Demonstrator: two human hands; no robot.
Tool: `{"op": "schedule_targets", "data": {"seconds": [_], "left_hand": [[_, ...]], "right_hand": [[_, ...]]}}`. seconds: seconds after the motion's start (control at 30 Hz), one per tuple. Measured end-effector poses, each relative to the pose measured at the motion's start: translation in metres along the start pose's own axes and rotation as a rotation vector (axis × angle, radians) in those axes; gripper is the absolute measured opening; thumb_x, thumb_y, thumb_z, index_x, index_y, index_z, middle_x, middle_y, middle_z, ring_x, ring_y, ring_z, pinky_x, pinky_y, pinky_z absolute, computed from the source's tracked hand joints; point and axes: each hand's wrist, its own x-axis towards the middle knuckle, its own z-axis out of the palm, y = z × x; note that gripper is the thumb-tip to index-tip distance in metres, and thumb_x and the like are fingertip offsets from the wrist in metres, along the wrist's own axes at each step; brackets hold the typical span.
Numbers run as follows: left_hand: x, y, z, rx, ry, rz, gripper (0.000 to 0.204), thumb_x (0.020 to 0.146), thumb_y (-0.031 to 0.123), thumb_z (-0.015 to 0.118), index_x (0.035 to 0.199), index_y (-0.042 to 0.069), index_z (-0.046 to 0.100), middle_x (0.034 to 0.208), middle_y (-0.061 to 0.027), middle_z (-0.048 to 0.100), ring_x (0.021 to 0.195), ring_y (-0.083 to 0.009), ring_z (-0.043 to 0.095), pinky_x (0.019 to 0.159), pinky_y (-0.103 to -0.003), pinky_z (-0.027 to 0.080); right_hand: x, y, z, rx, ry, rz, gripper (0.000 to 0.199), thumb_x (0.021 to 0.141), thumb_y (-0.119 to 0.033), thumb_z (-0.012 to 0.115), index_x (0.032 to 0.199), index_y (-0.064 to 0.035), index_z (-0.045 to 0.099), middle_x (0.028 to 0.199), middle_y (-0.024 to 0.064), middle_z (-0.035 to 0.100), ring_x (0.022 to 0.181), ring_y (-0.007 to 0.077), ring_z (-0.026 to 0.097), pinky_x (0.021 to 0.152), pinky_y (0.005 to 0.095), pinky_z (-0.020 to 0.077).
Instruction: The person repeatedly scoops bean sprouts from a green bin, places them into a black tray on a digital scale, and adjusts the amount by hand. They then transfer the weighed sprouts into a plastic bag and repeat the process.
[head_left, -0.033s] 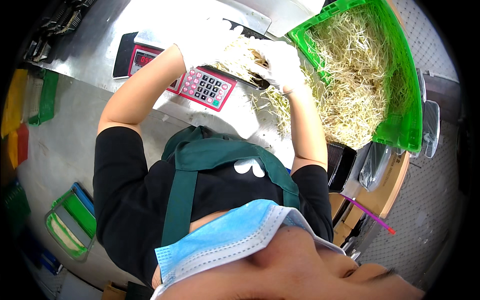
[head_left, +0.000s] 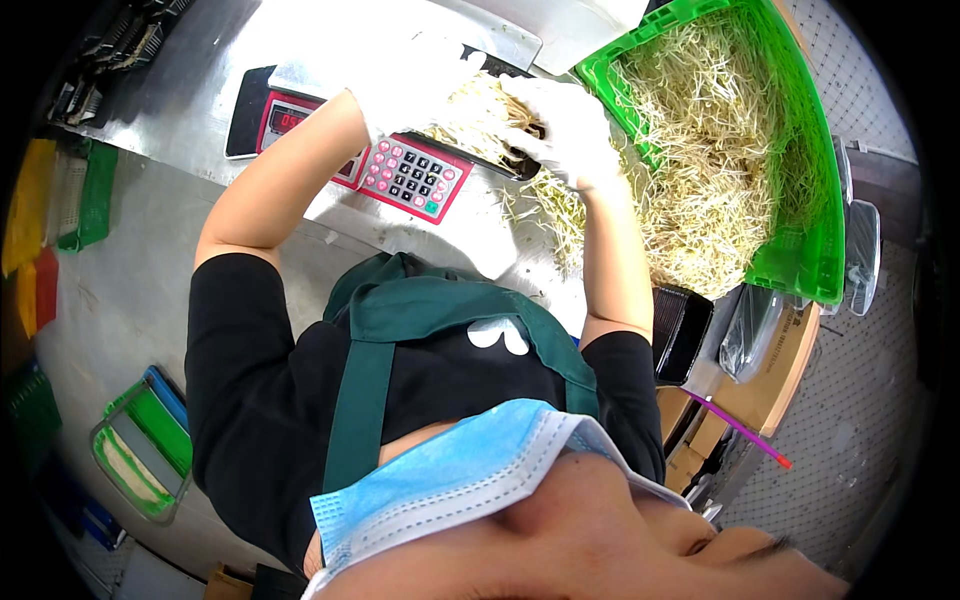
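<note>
Both my hands wear white gloves and meet over a weighing scale (head_left: 415, 178) with a red keypad on a steel table. My left hand (head_left: 415, 85) and my right hand (head_left: 565, 125) press around a heap of pale bean sprouts (head_left: 485, 105). The heap lies in a black tray (head_left: 520, 165), which stands on the scale and is mostly hidden. Loose sprouts are strewn on the table under my right wrist. A green crate (head_left: 800, 270) at the right is heaped with more bean sprouts (head_left: 700, 150).
A stack of black trays (head_left: 680, 330) sits by my right elbow, beside a cardboard box (head_left: 770, 380) and a purple stick (head_left: 745, 430). Green bins (head_left: 150, 445) lie on the floor at lower left. Coloured crates (head_left: 90, 190) stand at far left.
</note>
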Motion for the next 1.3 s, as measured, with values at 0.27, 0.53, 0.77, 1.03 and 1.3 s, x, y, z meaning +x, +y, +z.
{"op": "schedule_targets", "data": {"seconds": [0.27,0.53,0.77,1.03,1.3], "left_hand": [[-0.03,0.015,-0.005,-0.513,0.351,0.132,0.078,0.074,0.038,0.072,0.135,0.001,0.04,0.132,-0.0171,0.048,0.115,-0.0326,0.049,0.102,-0.039,0.035],[0.006,-0.005,0.015,-0.318,0.398,0.18,0.061,0.079,0.031,0.069,0.127,0.001,0.05,0.119,-0.0176,0.058,0.11,-0.0313,0.055,0.097,-0.035,0.042],[-0.017,0.064,-0.022,-0.889,0.287,-0.011,0.072,0.076,0.036,0.071,0.134,0.005,0.042,0.119,-0.0187,0.056,0.115,-0.0326,0.051,0.1,-0.042,0.038],[-0.036,0.188,0.139,-0.451,-0.094,0.272,0.096,0.066,0.061,0.064,0.142,0.01,0.033,0.15,-0.0205,0.016,0.139,-0.0381,0.01,0.109,-0.056,0.002],[-0.007,0.203,0.141,-0.254,-0.142,0.149,0.103,0.056,0.064,0.07,0.141,0.017,0.036,0.148,-0.0174,0.023,0.138,-0.0398,0.011,0.109,-0.057,0.004]], "right_hand": [[-0.034,-0.021,0.014,0.278,0.188,0.258,0.087,0.079,-0.043,0.064,0.139,0.007,0.025,0.139,0.0286,0.034,0.128,0.0431,0.035,0.106,0.0442,0.0295],[-0.003,-0.033,0.026,0.101,0.367,0.361,0.059,0.083,-0.032,0.058,0.13,0.0008,0.044,0.124,0.0249,0.049,0.111,0.0402,0.047,0.094,0.0455,0.0385],[-0.207,0.014,0.028,0.16,0.401,0.724,0.078,0.075,-0.039,0.068,0.135,0.0014,0.038,0.133,0.0252,0.045,0.125,0.0385,0.042,0.105,0.0399,0.0334],[-0.261,-0.013,0.108,0.168,0.212,0.88,0.109,0.07,-0.054,0.067,0.144,0.0044,0.012,0.148,0.0284,0.014,0.138,0.0401,0.014,0.113,0.0448,0.0137],[-0.257,0.138,0.088,0.075,0.099,1.177,0.097,0.073,-0.069,0.053,0.145,-0.0104,0.024,0.148,0.022,0.021,0.136,0.0386,0.02,0.11,0.0479,0.0197]]}}
